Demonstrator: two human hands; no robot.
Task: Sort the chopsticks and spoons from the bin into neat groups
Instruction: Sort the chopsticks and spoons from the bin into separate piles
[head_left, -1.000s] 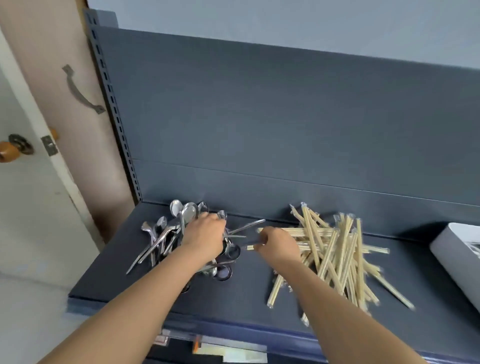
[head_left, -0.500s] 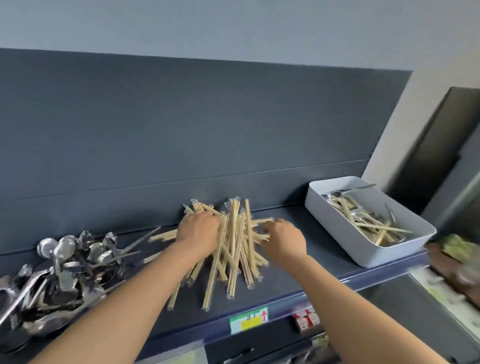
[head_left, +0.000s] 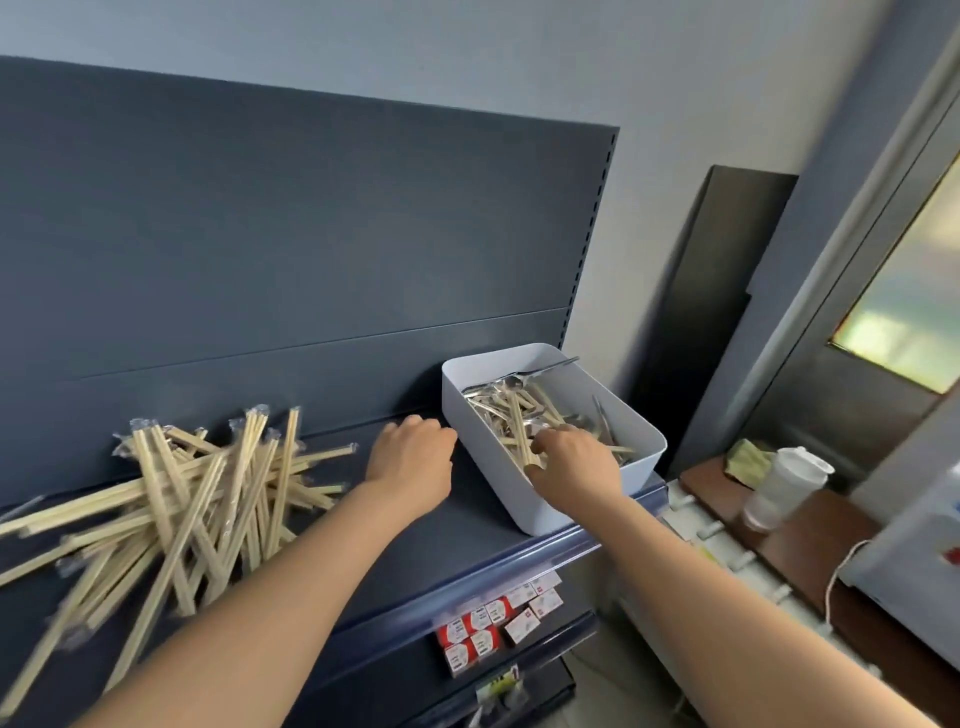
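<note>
A white bin (head_left: 550, 512) stands at the right end of the dark blue shelf (head_left: 452, 535). It holds wrapped wooden chopsticks (head_left: 514, 415) mixed with metal cutlery, and one metal handle (head_left: 545, 366) sticks over the far rim. My right hand (head_left: 576, 465) is inside the bin with its fingers down on those chopsticks; any grip is hidden. My left hand (head_left: 413, 462) rests on the shelf just left of the bin, fingers curled, holding nothing. A loose pile of wrapped chopsticks (head_left: 208, 499) lies on the shelf's left part. The spoon pile is out of view.
The shelf's back panel rises right behind the bin. Small red-and-white boxes (head_left: 493, 623) sit on the level below. To the right, a white lidded cup (head_left: 784, 486) stands on a brown table (head_left: 836, 551), beside a dark leaning panel (head_left: 717, 312).
The view swung right, from the spoon pile past the chopstick pile to the bin. Both hands left the chopstick pile; the right hand went into the bin, the left stopped beside it.
</note>
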